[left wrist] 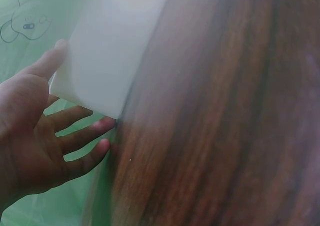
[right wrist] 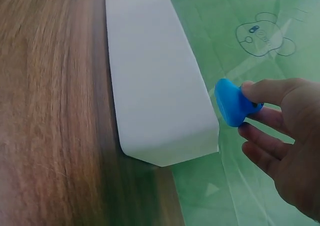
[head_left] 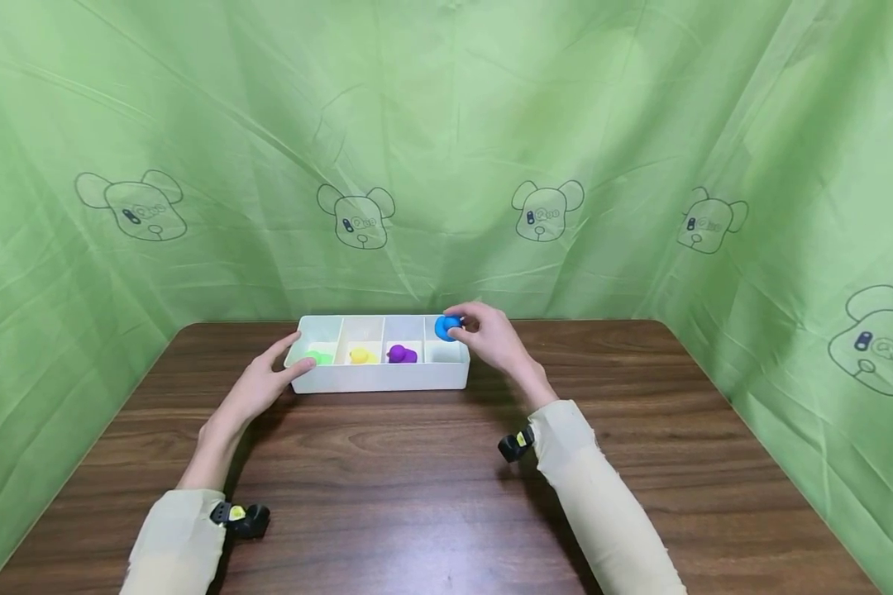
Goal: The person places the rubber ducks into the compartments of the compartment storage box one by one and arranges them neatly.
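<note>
A long white divided box (head_left: 379,379) stands near the table's back edge. My right hand (head_left: 491,335) pinches a blue toy duck (head_left: 445,328) by its head, above the rightmost compartment; in the right wrist view the duck (right wrist: 231,103) hangs beside the box's top edge. At the box's left end my left hand (head_left: 262,382) rests with spread, fairly straight fingers, the thumb touching the front rim. A green toy (head_left: 320,359), a yellow toy duck (head_left: 362,356) and a purple toy duck (head_left: 402,354) lie in separate compartments, left to right. The front wall partly hides them.
The brown wooden table (head_left: 387,479) reaches toward me in front of the box. Right behind the box hangs a green curtain (head_left: 446,124) with printed bear heads, and it encloses the table's sides too. Black wrist cameras sit on both forearms.
</note>
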A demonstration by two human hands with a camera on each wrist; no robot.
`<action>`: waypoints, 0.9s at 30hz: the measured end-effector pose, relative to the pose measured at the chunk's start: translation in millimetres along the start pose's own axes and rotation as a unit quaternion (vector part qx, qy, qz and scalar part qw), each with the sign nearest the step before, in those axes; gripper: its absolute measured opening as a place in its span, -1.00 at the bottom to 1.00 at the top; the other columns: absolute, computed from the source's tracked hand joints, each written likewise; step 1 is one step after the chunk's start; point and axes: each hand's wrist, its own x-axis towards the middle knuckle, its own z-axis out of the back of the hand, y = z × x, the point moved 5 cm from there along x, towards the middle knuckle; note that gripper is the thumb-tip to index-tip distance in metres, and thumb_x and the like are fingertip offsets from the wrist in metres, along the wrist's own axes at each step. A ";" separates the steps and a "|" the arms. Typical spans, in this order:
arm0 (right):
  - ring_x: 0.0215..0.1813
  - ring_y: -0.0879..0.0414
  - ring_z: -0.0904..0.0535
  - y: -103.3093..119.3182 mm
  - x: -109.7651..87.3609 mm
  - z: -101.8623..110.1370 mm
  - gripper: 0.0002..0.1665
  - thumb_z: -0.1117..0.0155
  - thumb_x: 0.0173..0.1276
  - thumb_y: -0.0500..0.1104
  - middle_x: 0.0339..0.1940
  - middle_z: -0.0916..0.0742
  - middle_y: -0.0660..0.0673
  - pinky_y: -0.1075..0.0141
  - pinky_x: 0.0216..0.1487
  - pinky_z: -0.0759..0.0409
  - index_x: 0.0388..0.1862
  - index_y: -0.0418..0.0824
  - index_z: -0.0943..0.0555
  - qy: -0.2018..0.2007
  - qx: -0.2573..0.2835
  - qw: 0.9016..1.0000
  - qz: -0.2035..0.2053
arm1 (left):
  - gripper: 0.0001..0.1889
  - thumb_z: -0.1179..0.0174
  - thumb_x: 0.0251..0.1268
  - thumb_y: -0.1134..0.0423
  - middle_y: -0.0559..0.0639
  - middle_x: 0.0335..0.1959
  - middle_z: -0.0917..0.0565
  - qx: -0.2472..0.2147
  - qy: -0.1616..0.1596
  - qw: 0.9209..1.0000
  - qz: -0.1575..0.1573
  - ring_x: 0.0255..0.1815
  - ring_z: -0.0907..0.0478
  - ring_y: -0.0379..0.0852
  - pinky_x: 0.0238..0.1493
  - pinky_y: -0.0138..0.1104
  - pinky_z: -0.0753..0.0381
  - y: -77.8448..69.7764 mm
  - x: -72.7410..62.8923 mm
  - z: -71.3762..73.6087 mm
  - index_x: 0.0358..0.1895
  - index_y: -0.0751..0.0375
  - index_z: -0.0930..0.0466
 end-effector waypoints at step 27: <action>0.02 0.04 -0.68 -7.1 20.9 -24.7 -0.67 -0.38 0.35 -0.16 -0.02 -0.75 -0.05 0.20 0.08 -0.63 0.09 -0.10 -0.69 0.119 -0.121 0.985 0.030 | -0.11 -0.09 0.36 -0.32 0.26 0.61 -0.01 -0.002 0.000 1.000 0.002 0.60 0.09 0.37 0.46 0.33 0.01 0.3 -0.2 -0.9 0.62 -0.09 0.06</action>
